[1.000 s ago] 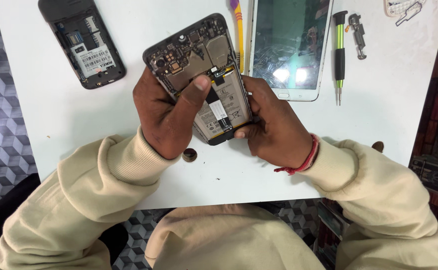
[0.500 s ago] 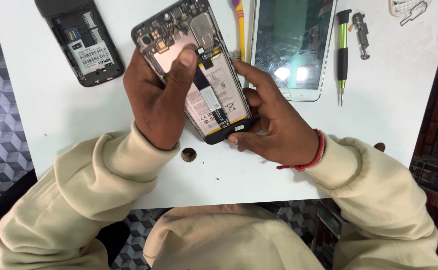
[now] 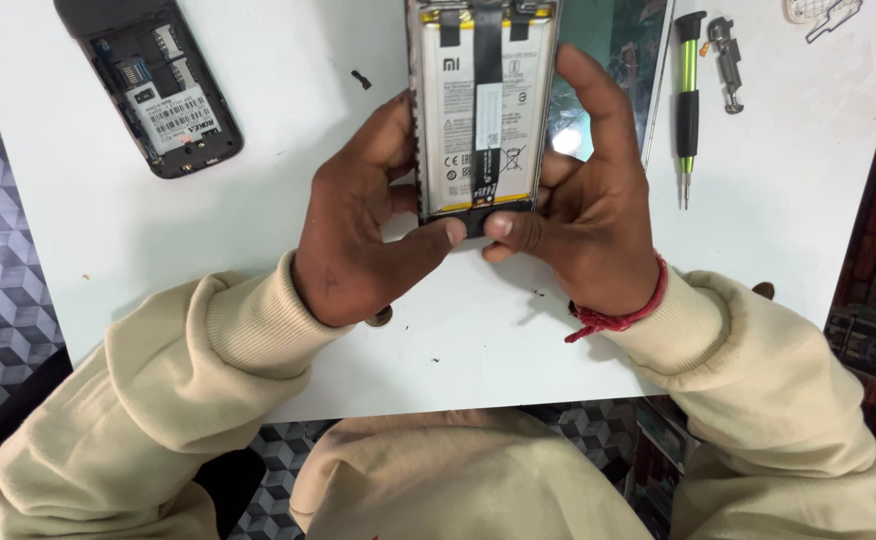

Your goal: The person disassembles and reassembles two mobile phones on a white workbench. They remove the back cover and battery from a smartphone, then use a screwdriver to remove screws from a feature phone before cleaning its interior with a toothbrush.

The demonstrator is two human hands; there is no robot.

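Two phones show: one opened smartphone (image 3: 483, 110) at twelve o'clock, gripped upright between both hands, and one small dark handset (image 3: 158, 90) lying open at ten o'clock on the white table (image 3: 108, 230), with one green-handled screwdriver (image 3: 688, 100) at two o'clock. Left hand (image 3: 368, 240) and right hand (image 3: 588, 220) curl fingers along the smartphone's sides, thumbs meeting at its bottom edge. Its back is off, baring a pale battery crossed lengthwise by a black strip.

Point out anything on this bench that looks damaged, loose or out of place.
Both hands, left hand and right hand, hold an opened smartphone, back off, battery exposed. A small black keypad phone lies open too. A tiny dark part and dark specks lie loose on the white table.
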